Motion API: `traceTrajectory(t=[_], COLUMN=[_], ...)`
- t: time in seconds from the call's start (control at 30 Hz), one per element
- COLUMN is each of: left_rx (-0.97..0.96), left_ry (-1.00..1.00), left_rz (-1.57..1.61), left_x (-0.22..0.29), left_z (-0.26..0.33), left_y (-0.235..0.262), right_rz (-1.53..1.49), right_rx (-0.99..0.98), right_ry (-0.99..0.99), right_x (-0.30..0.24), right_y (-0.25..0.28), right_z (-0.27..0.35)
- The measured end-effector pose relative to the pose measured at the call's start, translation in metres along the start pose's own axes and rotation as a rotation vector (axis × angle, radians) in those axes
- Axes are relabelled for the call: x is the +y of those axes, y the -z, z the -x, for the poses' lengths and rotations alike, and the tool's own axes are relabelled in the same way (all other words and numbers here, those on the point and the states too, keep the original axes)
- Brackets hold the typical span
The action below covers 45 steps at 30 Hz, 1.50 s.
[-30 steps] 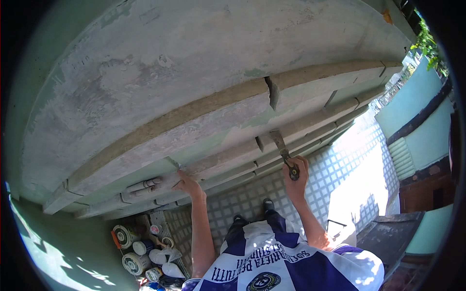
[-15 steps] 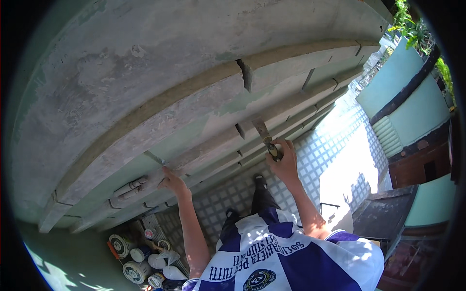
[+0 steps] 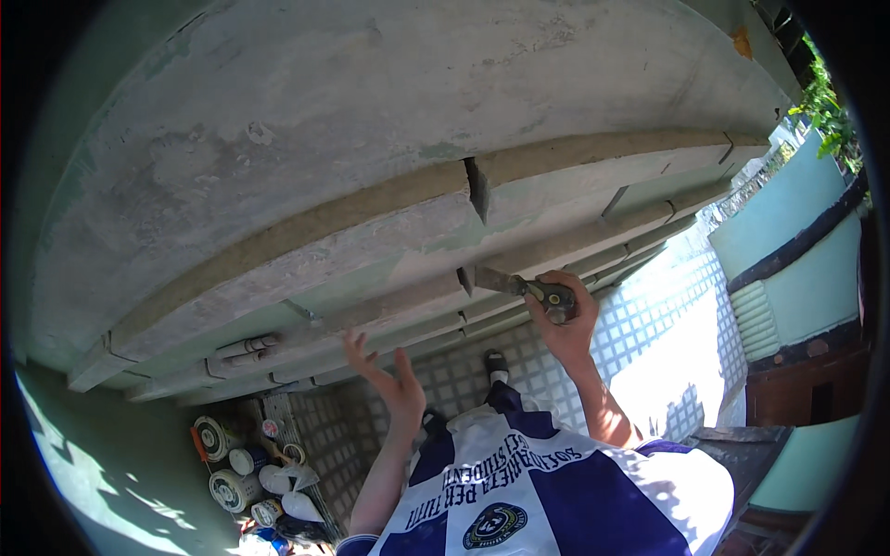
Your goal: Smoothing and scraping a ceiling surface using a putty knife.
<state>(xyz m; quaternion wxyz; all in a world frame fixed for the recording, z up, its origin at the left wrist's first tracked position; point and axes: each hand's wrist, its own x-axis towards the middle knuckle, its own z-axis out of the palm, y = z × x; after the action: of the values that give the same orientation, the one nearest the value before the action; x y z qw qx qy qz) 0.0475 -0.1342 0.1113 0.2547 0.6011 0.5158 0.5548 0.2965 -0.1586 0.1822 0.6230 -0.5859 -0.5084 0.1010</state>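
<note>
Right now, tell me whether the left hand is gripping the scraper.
No. The left hand is open with fingers spread, holding nothing; the right hand grips the scraper against the wall moulding.

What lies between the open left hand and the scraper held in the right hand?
In the head view, only bare ledges of the moulded wall separate the left hand from the scraper in the right hand.
</note>
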Motion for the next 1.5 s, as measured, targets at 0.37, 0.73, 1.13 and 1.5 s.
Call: traceTrajectory(t=[0.37, 0.73, 1.13, 1.5], left_rx=[-0.336, -0.359, -0.4, -0.189], left_ry=[-0.318, -0.447, -0.551, -0.463], left_rz=[-0.737, -0.688, -0.451, -0.307], left_x=[0.015, 0.036, 0.028, 0.01], left_z=[-0.004, 0.007, 0.008, -0.001], left_y=[-0.074, -0.066, -0.038, -0.009], right_rz=[-0.477, -0.694, -0.012, 0.078], right_rx=[-0.095, -0.165, -0.678, -0.6], right_ry=[-0.061, -0.321, 0.417, 0.356], right_x=[0.013, 0.004, -0.025, -0.035], right_y=[0.008, 0.019, 0.034, 0.056], right_z=[0.01, 0.019, 0.026, 0.033])
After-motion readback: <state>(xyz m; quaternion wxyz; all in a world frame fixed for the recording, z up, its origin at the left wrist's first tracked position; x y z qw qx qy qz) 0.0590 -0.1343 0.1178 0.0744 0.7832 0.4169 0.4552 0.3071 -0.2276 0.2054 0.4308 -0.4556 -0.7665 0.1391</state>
